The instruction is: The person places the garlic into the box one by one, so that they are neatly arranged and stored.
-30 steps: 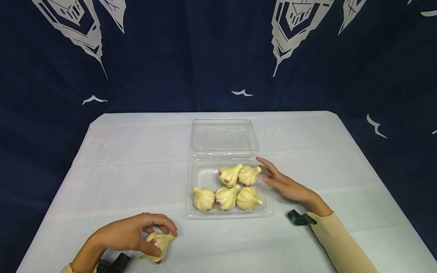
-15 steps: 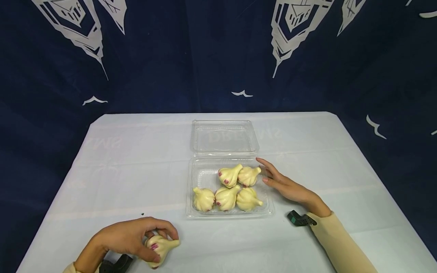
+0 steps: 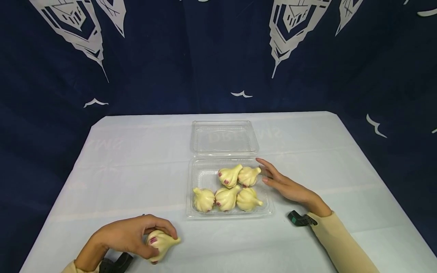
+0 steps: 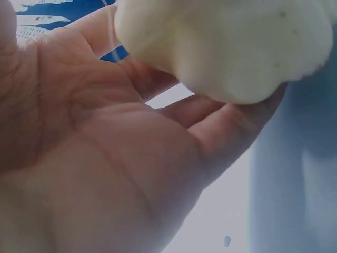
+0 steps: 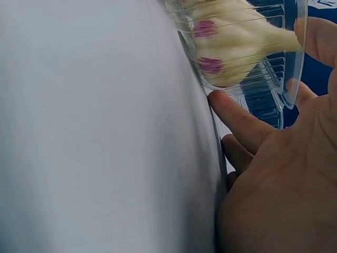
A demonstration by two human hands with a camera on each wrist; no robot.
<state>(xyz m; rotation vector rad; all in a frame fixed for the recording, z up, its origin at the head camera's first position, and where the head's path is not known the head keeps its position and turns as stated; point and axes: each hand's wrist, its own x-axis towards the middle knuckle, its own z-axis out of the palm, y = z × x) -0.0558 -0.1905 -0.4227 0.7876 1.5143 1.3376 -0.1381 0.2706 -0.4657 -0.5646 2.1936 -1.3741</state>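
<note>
At the near left, my left hand [image 3: 133, 237] grips a cream garlic bulb [image 3: 162, 244] with purple marks, its stem pointing right. In the left wrist view the bulb [image 4: 226, 47] sits between the thumb side and the fingers, close to the palm. My right hand [image 3: 286, 185] lies at the right side of a clear plastic clamshell box [image 3: 230, 215], fingers spread and nearly straight. The right wrist view has its fingertips touching the box wall, with the thumb by the rim [image 5: 301, 58]. Inside the box are several garlic bulbs [image 3: 225, 198], two behind and the others in front.
The box's lid [image 3: 225, 137] lies folded back behind its base. A white cloth [image 3: 112, 170] covers the table, and a dark blue patterned curtain [image 3: 191, 57] hangs beyond the far edge. A small dark speck [image 4: 227, 241] lies on the cloth near my left hand.
The garlic bulb in my left hand has shifted slightly right and turned a little, its stem now extending past the fingertips. My right hand and the box stay put.
</note>
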